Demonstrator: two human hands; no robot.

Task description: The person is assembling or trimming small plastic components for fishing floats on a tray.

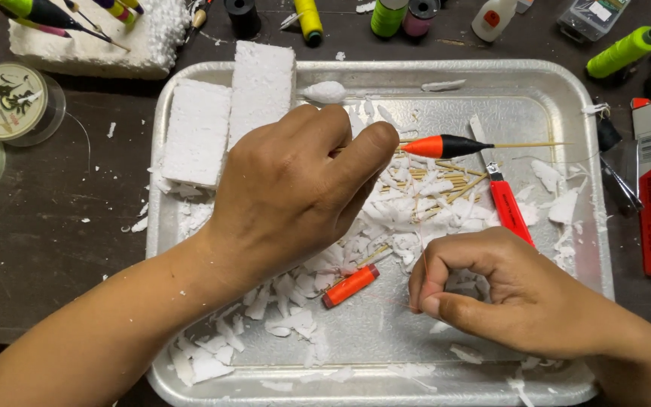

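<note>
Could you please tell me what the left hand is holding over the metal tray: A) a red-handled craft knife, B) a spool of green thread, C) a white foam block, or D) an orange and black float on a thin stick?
D: the left hand pinches the orange and black float, its thin stick pointing right over the tray.

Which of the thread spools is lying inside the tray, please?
The orange spool, on its side among the white shavings between the two hands; the other spools sit on the table beyond the tray.
</note>
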